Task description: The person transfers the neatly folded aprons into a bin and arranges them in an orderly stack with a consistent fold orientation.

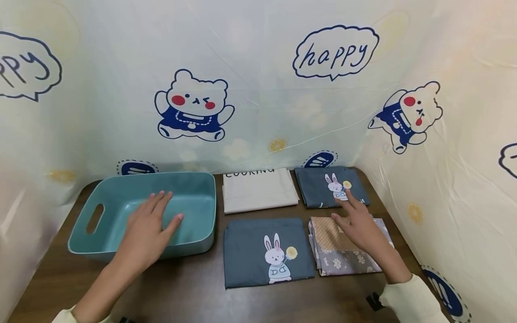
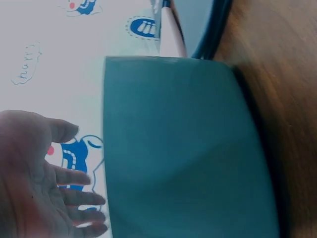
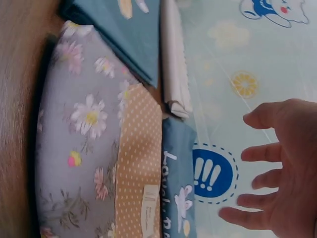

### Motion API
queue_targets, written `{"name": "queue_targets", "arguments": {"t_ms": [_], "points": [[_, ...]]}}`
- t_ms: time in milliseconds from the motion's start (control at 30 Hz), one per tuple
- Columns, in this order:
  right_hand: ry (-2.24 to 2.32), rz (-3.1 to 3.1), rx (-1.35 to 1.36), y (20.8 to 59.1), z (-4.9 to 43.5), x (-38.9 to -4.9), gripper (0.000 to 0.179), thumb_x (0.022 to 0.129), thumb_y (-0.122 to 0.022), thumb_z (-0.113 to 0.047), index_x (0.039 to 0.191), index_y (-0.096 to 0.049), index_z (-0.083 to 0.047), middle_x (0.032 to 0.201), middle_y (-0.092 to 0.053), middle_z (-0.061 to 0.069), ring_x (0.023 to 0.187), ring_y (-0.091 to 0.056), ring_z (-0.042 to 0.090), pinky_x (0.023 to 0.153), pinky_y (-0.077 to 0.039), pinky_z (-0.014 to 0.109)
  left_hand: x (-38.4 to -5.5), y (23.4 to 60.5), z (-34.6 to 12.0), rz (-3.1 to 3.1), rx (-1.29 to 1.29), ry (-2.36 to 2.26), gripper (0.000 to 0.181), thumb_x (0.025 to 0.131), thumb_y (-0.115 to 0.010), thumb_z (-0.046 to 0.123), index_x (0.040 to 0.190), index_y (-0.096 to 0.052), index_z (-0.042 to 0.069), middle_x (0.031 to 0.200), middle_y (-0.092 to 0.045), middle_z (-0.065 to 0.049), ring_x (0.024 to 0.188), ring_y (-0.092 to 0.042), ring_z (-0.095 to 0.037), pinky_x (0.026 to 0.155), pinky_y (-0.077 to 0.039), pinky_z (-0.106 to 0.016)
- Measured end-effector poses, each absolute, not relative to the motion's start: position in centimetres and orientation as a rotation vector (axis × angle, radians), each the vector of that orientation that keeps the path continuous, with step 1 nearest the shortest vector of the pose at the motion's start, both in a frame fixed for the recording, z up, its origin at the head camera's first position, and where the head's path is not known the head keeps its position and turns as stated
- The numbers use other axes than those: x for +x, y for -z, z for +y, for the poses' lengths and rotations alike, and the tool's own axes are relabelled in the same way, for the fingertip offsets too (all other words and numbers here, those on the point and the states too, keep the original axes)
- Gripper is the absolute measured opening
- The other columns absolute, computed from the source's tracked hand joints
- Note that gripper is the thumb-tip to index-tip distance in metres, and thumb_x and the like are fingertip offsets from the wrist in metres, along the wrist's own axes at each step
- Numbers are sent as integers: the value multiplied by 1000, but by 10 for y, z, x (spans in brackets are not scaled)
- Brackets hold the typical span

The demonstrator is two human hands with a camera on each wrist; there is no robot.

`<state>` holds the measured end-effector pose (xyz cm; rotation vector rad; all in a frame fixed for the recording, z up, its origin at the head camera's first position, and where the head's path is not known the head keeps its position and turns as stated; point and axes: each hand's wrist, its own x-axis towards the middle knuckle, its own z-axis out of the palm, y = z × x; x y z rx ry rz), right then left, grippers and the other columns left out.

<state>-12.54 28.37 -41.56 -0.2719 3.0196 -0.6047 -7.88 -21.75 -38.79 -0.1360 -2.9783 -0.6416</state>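
Note:
My left hand [image 1: 147,229] hovers over the teal bin [image 1: 186,247], fingers spread and holding nothing. In the left wrist view, the fingers lie beside the bin's outer wall [image 2: 183,148]. On the right, my other hand [image 1: 357,222] hangs above a folded floral cloth [image 1: 351,264] with a dotted orange band, its fingertips overlapping a smaller folded blue-grey cloth [image 1: 313,186] behind it. The right wrist view shows that hand's fingers [image 3: 265,152] extended, apart from the fabric. A larger blue-grey cloth [image 1: 246,251] with a rabbit print lies between the hands, with a folded white cloth [image 1: 258,193] behind it.
Everything stands on a dark brown wooden table [image 1: 194,287]. A pale printed curtain [image 1: 258,98] closes off the back and both sides. The bin has an oval handle hole in its left wall and takes up the table's left part.

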Motion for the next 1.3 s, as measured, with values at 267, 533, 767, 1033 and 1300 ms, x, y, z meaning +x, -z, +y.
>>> {"name": "queue_targets", "arguments": {"t_ms": [267,533,767,1033,1300], "points": [[1092,2638,-119,413,288,-116,53,107,-52,-36,142,-50,4,137,-59,28,119,-65,40,90,-60,49,-64,367,-204,-2797,-52,932,40,105,-57,36,135,-63,11,119,-68,-14,95,-63,-26,75,-56,-40],[1409,2266,-8,427,265,-103,39,107,-50,-22,128,-54,11,116,-68,26,95,-73,29,78,-63,43,-49,364,-173,-2709,-38,1863,25,107,-51,22,119,-65,5,89,-71,-9,59,-54,-19,53,-46,-31],[1104,2425,-98,440,237,-90,35,103,-60,-28,125,-63,-2,112,-70,11,102,-67,22,86,-56,41,-39,403,-146,-3135,-140,1954,40,106,-54,28,136,-55,1,106,-68,-10,79,-65,-23,62,-55,-40],[1025,2416,-29,447,214,-87,53,103,-61,-28,142,-48,5,134,-61,21,122,-60,31,100,-51,53,-43,444,-121,-3202,92,1836,64,102,-56,23,152,-32,-10,146,-46,-37,135,-48,-50,106,-43,-61],[983,2508,-19,452,202,-91,55,102,-59,-14,143,-38,17,132,-57,30,117,-56,31,100,-49,54,-46,449,-99,-2775,590,2322,72,95,-46,7,155,-13,-12,154,-24,-42,142,-29,-57,106,-39,-67]]}}
